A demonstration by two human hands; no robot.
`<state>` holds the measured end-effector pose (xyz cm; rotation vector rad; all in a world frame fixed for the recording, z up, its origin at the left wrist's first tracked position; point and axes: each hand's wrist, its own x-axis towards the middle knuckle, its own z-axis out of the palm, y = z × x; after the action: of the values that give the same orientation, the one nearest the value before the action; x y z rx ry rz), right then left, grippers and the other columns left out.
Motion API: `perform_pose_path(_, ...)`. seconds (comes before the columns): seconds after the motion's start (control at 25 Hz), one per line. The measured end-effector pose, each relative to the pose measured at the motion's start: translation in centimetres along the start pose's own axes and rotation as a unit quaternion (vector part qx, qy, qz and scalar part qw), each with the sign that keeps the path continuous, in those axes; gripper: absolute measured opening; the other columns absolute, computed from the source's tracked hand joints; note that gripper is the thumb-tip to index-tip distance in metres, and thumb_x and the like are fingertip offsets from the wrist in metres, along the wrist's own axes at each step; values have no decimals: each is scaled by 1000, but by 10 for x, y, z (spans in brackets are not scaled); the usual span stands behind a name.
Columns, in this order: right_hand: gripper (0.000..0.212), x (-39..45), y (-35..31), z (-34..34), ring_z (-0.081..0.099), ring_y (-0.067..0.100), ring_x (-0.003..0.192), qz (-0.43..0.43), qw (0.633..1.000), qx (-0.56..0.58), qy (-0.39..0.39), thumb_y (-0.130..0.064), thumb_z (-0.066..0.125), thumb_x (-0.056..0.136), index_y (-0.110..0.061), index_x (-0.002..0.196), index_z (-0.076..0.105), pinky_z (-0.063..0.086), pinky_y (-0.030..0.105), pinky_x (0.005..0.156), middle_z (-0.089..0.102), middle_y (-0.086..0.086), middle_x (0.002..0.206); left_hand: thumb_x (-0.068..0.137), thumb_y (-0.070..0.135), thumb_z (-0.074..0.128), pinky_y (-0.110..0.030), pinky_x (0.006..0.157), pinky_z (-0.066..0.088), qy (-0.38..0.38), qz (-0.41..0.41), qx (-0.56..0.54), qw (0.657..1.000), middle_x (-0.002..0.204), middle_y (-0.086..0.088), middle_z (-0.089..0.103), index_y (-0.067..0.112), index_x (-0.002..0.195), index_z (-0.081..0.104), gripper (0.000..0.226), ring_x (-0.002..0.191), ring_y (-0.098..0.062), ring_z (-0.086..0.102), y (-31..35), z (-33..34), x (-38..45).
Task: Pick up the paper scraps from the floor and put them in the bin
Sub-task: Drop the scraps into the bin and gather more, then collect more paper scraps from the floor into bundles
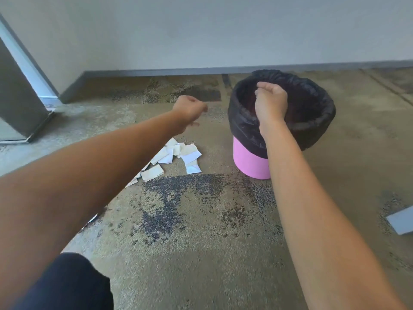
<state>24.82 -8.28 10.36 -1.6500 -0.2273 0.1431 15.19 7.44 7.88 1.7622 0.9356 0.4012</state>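
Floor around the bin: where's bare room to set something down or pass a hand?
Bare carpet in front of the pink bin, between both forearms, and right of it up to the grey sheet. Crowded: paper scraps piled left of the bin, under the left hand. Right hand hangs over the bin's mouth.

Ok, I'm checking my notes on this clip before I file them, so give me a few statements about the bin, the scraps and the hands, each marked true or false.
1. The right hand is over the mouth of the bin. True.
2. The bin is blue with a white liner. False: it is pink with a black liner.
3. Paper scraps lie on the floor to the left of the bin. True.
4. The left hand is pressed flat on the scraps. False: it is raised above the floor, fingers curled.
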Motion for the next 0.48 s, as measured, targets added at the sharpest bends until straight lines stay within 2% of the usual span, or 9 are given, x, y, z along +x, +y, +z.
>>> perform_pose_path(0.12,24,-26,17,38,59,6,97,-57,996,-47,-58,-8,50,94,-20,104,68,43,12,71,66,-5,109,89,17,62,-27,55,50,-12,-42,118,992,119,-12,56,-1,117,62,33,98,-25,54,-47,-55,-8)
perform_pose_path(0.24,21,-55,40,88,59,7,91,-79,982,-91,-147,-11,53,92,-28,90,66,40,20,74,67,-5,101,90,18,61,-32,61,52,8,-108,140,984,118,-12,54,1,114,61,30,105,-28,53,-92,-105,-25)
perform_pose_path(0.36,22,-86,55,137,54,1,77,-82,962,-122,-228,-10,51,93,-20,99,70,39,19,66,62,-5,97,90,14,61,-36,74,53,39,-155,128,979,94,-10,53,5,102,62,15,96,-27,51,-126,-138,-53)
perform_pose_path(0.48,25,-131,66,183,51,7,89,-80,929,-144,-330,-9,50,94,-16,107,69,37,19,73,58,-5,101,88,14,63,-37,72,52,76,-216,133,964,92,-11,49,4,101,60,16,82,-24,49,-169,-173,-88)
